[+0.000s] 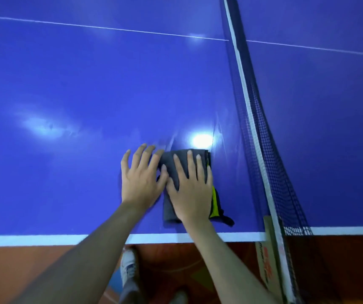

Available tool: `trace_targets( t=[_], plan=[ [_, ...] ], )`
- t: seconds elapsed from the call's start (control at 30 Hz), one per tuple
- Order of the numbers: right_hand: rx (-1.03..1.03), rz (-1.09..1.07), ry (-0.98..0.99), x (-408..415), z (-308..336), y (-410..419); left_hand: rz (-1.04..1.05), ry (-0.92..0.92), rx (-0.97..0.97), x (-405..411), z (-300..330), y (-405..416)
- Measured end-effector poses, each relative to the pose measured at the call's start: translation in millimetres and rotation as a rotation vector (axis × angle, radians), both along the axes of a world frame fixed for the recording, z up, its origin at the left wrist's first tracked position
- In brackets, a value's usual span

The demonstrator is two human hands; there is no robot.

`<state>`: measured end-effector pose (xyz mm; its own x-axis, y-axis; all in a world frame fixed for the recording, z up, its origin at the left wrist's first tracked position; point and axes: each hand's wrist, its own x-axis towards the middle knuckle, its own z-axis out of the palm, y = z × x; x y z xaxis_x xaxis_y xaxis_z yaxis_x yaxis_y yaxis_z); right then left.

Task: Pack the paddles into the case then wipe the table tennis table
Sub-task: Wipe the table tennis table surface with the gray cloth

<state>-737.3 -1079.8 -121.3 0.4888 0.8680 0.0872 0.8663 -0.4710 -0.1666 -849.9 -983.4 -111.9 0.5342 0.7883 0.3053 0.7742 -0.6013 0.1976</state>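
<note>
- Orange floor (33, 266) lies below the tabletop's (88, 88) white near edge, where a shoe (128, 267) shows.
- Right hand (192, 189) presses flat, fingers straight, on a folded grey cloth (171, 163) close to that edge.
- Left hand (140, 178) lies spread just beside it, fingertips touching the cloth.
- Net (263, 137) stands to the right.

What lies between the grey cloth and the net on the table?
In the head view, only bare blue table surface separates the grey cloth from the net. A light reflection shines just beyond the cloth's far edge; the right hand presses flat on the cloth.
</note>
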Motion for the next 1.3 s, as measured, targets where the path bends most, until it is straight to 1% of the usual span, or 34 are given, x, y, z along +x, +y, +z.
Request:
trace_targets(
  t=[0.1, 0.17, 0.3, 0.5, 0.67, 0.8, 0.9, 1.0, 1.13, 1.3],
  plan=[
    [-0.027, 0.023, 0.008, -40, -1, -42, 0.062, -0.025, -0.010, -32, 9, 20],
    [-0.041, 0.016, 0.001, -50, -1, -52, 0.044, 0.036, 0.018, -56, 9, 38],
    [-0.067, -0.001, -0.008, -43, -2, -32, 0.044, 0.177, 0.004, -84, -3, 68],
    [-0.053, -0.053, -0.045, -6, -4, 56, 0.102, 0.109, -0.101, -90, -14, 76],
    [0.000, -0.040, -0.085, 31, -5, 135, 0.068, 0.151, -0.111, -91, -19, 78],
    [0.020, -0.082, -0.071, 57, -4, 192, 0.039, 0.171, -0.093, -93, -24, 78],
    [0.001, -0.109, -0.047, 68, -4, 218, 0.049, 0.193, -0.091, -93, -24, 78],
    [-0.019, -0.118, -0.047, 69, -5, 223, 0.065, 0.199, -0.100, -91, -24, 77],
    [-0.025, -0.113, -0.039, 53, -1, 206, 0.048, 0.171, -0.101, -92, -22, 76],
    [0.032, -0.009, -0.086, -10, -6, 139, 0.060, 0.134, -0.120, -91, -19, 74]
  ],
)
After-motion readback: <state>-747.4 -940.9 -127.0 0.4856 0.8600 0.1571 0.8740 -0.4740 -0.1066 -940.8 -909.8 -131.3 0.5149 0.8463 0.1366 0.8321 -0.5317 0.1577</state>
